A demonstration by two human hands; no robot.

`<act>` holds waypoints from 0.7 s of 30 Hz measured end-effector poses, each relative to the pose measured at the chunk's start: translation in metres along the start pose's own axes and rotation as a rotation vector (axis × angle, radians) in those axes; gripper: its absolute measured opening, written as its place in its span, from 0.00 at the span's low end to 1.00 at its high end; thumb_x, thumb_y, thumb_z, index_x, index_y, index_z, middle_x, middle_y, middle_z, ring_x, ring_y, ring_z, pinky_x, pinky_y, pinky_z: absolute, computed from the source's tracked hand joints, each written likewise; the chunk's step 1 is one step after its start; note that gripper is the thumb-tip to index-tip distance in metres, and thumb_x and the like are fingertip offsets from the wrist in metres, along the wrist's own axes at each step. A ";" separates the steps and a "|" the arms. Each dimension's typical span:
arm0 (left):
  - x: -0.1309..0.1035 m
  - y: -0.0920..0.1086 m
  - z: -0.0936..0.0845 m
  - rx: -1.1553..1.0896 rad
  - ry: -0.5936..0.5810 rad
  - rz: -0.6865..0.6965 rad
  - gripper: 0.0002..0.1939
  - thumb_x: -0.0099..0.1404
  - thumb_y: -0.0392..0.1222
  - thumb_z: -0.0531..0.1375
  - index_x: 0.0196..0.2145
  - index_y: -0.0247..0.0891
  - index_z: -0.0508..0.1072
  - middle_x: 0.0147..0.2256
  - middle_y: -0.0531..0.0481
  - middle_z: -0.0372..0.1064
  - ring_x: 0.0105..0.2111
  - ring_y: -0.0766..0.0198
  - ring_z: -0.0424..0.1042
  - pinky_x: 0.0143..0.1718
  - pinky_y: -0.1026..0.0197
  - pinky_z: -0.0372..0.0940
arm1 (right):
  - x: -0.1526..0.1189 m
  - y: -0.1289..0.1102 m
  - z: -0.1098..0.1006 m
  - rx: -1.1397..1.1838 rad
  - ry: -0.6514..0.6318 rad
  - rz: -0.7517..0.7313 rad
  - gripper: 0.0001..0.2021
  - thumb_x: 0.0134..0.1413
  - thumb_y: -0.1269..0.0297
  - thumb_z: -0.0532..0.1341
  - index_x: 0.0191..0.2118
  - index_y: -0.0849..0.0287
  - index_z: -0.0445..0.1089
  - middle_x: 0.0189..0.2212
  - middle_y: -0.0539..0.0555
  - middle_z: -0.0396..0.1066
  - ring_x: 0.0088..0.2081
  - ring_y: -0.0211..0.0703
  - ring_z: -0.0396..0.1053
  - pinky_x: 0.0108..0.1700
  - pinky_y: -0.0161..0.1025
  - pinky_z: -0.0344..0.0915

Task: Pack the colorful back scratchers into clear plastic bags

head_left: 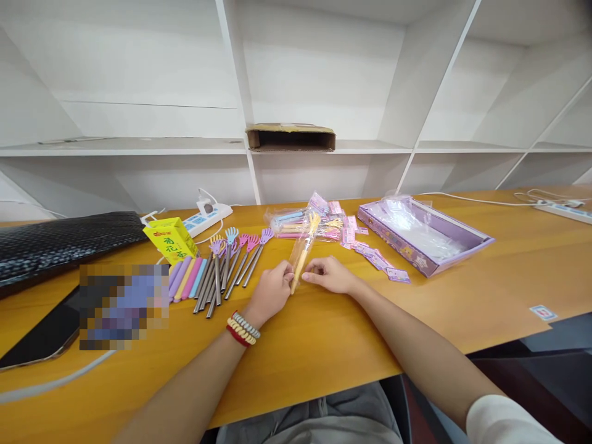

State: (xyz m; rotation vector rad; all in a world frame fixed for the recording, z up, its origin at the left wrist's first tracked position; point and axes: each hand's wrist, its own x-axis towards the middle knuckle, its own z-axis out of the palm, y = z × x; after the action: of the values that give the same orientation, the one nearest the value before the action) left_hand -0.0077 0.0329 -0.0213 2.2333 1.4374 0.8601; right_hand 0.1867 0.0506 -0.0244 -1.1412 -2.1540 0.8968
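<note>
A yellow back scratcher (303,254) in a clear plastic sleeve stands out between my hands, its claw end pointing away from me. My left hand (274,288) has its fingers closed on the sleeve's edge near the handle end. Just right of the handle, my right hand (329,275) has its thumb and fingers curled close together; whether they pinch the plastic is hard to see. Metal-rod scratchers (217,277) with coloured claws lie left of my left hand, beside a row of coloured handles (187,277). Wrapped scratchers (289,225) and small printed cards (370,254) lie beyond my hands.
A purple display box (428,262) holding clear bags sits at the right. On the left are a yellow drink carton (172,239), a power strip (208,217), a black textured bag (69,243) and a dark device (46,330). White shelves with a cardboard box (291,138) rise behind.
</note>
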 end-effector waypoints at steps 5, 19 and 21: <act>0.002 -0.005 -0.007 0.078 -0.061 0.025 0.07 0.62 0.35 0.48 0.29 0.40 0.63 0.26 0.50 0.68 0.27 0.62 0.66 0.30 0.62 0.55 | 0.004 0.008 0.000 0.139 0.245 0.073 0.20 0.49 0.47 0.59 0.38 0.61 0.67 0.19 0.46 0.60 0.21 0.32 0.56 0.24 0.31 0.52; 0.006 -0.010 -0.020 -0.130 -0.086 0.059 0.06 0.60 0.39 0.54 0.32 0.40 0.71 0.32 0.48 0.70 0.34 0.60 0.68 0.38 0.60 0.60 | 0.005 0.017 -0.039 1.026 0.706 0.114 0.16 0.40 0.53 0.64 0.33 0.57 0.63 0.32 0.52 0.69 0.28 0.36 0.66 0.20 0.30 0.56; 0.014 -0.016 -0.020 -0.248 -0.033 -0.044 0.08 0.57 0.42 0.58 0.35 0.39 0.71 0.32 0.48 0.71 0.33 0.60 0.70 0.36 0.60 0.62 | 0.008 0.022 -0.047 1.037 0.790 0.137 0.16 0.36 0.57 0.66 0.31 0.58 0.64 0.29 0.52 0.70 0.26 0.35 0.65 0.19 0.31 0.56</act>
State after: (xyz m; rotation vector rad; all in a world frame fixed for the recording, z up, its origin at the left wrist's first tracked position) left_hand -0.0276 0.0518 -0.0112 2.0160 1.2826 0.9275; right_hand 0.2275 0.0811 -0.0101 -0.8473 -0.7763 1.1416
